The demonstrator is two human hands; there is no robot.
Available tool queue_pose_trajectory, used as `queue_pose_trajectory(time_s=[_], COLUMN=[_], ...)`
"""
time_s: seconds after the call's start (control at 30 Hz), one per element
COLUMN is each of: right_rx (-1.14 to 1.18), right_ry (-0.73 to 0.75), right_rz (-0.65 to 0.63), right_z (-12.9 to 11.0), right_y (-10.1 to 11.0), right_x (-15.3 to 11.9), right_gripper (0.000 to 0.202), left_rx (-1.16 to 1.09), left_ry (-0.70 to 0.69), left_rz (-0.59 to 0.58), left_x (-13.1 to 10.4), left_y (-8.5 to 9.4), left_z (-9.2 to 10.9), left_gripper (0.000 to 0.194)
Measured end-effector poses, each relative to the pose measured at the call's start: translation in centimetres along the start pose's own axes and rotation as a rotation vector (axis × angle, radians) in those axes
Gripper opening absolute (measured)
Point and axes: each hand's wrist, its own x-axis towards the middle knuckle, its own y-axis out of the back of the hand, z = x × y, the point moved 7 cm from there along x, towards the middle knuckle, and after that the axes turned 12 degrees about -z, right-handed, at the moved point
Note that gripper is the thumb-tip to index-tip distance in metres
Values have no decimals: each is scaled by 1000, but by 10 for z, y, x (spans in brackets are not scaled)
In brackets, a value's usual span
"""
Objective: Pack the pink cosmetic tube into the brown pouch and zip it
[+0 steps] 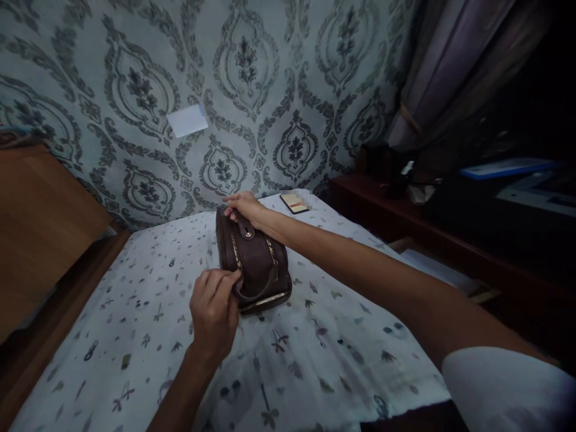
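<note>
A brown leather handbag (254, 264) is lying mid-bed (342, 336). The left hand (215, 312) is pinching its near zipper end; the right hand (243, 208) is gripping its far end.

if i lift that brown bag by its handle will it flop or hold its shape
The brown bag probably holds its shape: it stands boxy and unsagging on the bed sheet. Its flat base suggests it won't roll. It may tip on the soft bedding, which fits the right hand and left hand holding opposite ends.
</note>
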Motion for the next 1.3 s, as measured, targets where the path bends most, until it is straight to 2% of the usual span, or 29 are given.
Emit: queue_pose_trajectory(time_s=[0.4, 0.7, 1.3], right_rx=[24, -18, -29], right_ry=[3, -4, -9], right_rz=[-15, -28, -60], right_z=[0, 1, 1], right_y=[-1, -1, -3], right_x=[0, 0, 1], right_gripper=[19, 26, 29], left_rx=[13, 150, 220], left_ry=[-30, -85, -116], left_rz=[3, -3, -13], left_x=[-5, -10, -11], left_y=[0, -1, -1], left_z=[5, 14, 20], left_gripper=[29, 32, 24])
